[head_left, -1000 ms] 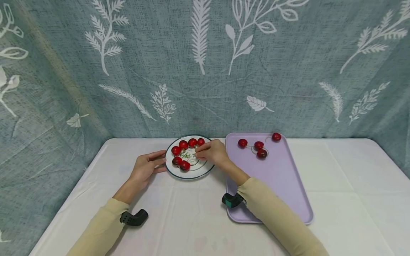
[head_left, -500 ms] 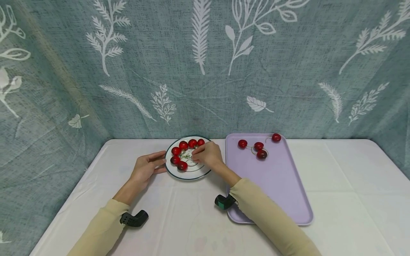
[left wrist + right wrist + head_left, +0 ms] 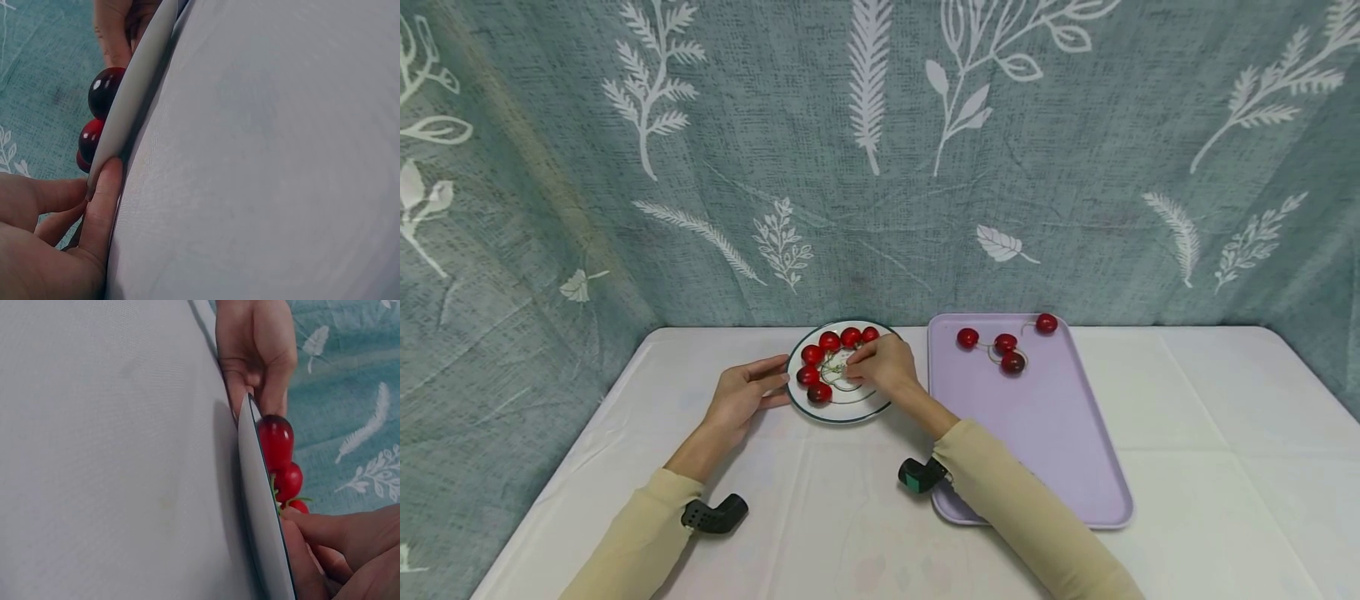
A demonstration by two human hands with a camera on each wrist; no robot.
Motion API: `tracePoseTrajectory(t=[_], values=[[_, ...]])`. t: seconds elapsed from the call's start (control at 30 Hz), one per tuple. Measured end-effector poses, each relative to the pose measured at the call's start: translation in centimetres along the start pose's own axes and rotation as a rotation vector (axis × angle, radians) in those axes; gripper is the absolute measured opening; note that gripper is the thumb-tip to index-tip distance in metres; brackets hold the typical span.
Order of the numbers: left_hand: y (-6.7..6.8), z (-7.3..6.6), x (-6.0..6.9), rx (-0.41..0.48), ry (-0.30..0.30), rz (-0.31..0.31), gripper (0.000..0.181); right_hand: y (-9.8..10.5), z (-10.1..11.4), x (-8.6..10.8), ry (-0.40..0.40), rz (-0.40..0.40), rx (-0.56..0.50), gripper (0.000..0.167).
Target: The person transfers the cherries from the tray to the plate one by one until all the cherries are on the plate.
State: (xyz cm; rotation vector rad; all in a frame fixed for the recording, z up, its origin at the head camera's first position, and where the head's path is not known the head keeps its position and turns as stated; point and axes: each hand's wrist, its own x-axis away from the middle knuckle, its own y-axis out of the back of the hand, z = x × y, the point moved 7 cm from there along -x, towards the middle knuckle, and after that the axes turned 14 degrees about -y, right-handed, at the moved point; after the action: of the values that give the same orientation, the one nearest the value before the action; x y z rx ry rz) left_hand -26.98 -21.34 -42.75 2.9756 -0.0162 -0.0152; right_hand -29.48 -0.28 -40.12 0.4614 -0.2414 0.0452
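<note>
A white plate (image 3: 850,413) with a dark rim carries several bright red cherry tomatoes (image 3: 830,340) along its far side. Two darker red cherries (image 3: 820,392) with long stems lie at its near left. My left hand (image 3: 737,398) holds the plate's left rim, with fingers above and below the edge in the left wrist view. Over the plate's right half, my right hand (image 3: 886,365) pinches with thumb and forefinger at what seem to be the cherry stems (image 3: 842,387); its fingertips partly hide them. In the right wrist view, a cherry (image 3: 275,440) stands beyond the fingers.
Right of the plate lies a lilac tray (image 3: 1037,442), its left edge under the right forearm. Several stemmed cherries (image 3: 1012,362) rest in its far part. A white cloth (image 3: 820,517) covers the table, and a patterned curtain (image 3: 880,225) hangs behind.
The right hand has shifted slightly left over the plate. The two cherries have slid left with it, toward the plate's left rim. My left hand has kept its place.
</note>
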Motion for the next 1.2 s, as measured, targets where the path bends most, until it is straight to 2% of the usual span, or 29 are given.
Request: tracePoseTrajectory(t=[0.27,0.47,0.6,1.0,1.2], values=[[0.0,0.2,0.0,-0.004,0.015,-0.001,0.048,0.2,0.0,-0.2,-0.038,0.035,0.003,0.006],[-0.1,0.1,0.0,-0.008,0.018,-0.004,0.048,1.1,0.5,0.0,-0.097,0.133,-0.146,0.011],[0.0,0.1,0.0,-0.008,0.019,-0.006,0.048,2.0,1.4,0.2,-0.072,0.199,-0.181,0.014],[0.0,-0.3,0.2,-0.02,0.032,-0.01,0.048,6.5,3.7,1.1,-0.023,0.232,-0.088,0.017],[0.1,-0.4,0.1,-0.009,0.03,-0.001,0.048,8.6,3.9,1.3,0.094,0.275,0.022,0.021]])
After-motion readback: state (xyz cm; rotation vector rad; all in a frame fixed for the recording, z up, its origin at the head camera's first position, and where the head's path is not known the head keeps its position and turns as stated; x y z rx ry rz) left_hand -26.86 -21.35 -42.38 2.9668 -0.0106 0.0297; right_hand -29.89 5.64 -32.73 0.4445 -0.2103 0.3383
